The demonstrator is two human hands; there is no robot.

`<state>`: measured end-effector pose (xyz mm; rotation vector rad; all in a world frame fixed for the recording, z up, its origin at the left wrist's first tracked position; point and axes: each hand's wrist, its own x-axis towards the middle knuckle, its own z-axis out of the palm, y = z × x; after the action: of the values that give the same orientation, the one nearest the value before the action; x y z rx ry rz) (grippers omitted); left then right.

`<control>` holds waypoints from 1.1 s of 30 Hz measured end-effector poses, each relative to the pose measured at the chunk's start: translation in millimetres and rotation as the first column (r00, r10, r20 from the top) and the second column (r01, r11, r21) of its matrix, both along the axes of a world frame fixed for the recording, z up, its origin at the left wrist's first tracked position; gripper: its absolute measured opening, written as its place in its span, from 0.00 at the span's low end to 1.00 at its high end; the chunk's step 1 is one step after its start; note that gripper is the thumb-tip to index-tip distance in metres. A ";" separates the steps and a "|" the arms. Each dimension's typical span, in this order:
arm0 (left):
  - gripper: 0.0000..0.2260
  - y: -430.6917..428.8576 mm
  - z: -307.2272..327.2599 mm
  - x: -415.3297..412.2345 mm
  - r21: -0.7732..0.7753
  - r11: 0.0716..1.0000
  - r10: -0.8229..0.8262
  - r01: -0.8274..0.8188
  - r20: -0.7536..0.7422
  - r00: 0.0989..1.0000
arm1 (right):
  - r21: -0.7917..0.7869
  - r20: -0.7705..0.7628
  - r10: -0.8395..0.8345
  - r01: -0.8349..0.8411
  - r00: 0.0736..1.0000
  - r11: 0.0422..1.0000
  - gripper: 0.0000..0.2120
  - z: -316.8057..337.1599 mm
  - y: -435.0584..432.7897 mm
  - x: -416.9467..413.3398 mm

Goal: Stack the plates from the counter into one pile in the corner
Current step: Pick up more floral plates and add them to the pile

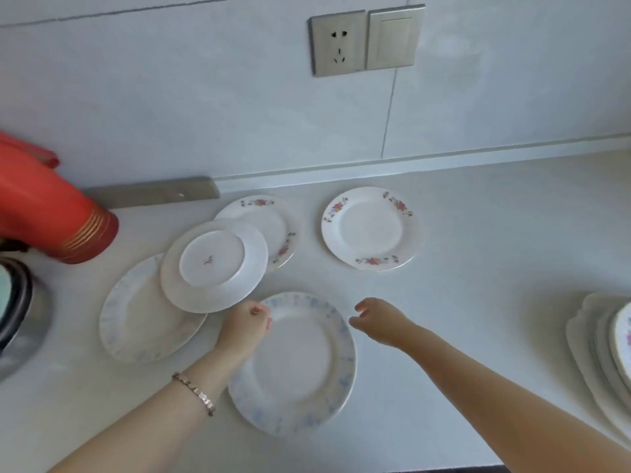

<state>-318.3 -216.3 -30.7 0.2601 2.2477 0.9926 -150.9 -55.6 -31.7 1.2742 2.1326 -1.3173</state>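
Observation:
Several plates lie on the white counter [478, 233]. A blue-patterned plate [300, 367] lies nearest me, and my left hand [244, 327] is closed over its upper left rim. My right hand [379, 319] hovers just right of that plate's upper rim, fingers curled and apart, holding nothing. To the left lies a second blue-patterned plate [136, 322], and a plain white plate [215, 264] overlaps it. That white plate also overlaps a pink-flowered plate [276, 223]. Another pink-flowered plate [370, 228] lies alone further right.
A pile of plates [601, 353] stands at the right edge of the counter. A red vessel [47, 213] and a metal pot [20, 322] stand at the left. A socket [338, 42] and switch [392, 37] are on the wall.

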 end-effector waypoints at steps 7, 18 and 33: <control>0.12 -48.5 -19.5 -72.1 -0.017 0.953 0.297 -0.303 0.262 0.918 | -0.060 0.068 -0.176 0.180 0.982 0.982 0.17 -31.1 -33.7 -61.7; 0.07 -20.6 -40.1 -87.7 0.059 0.479 0.432 -0.876 0.853 0.294 | -0.116 -0.057 -0.393 0.385 0.918 0.915 0.07 -7.2 -11.8 -30.3; 0.10 -12.7 32.0 -83.6 0.474 0.473 0.303 -0.743 0.704 0.642 | -0.142 -0.239 -0.672 0.659 0.701 0.738 0.09 20.8 3.4 28.1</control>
<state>-401.9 -229.0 1.3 -0.4363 1.2694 2.0421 -122.9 -52.2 -10.9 2.0766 1.8272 -1.9079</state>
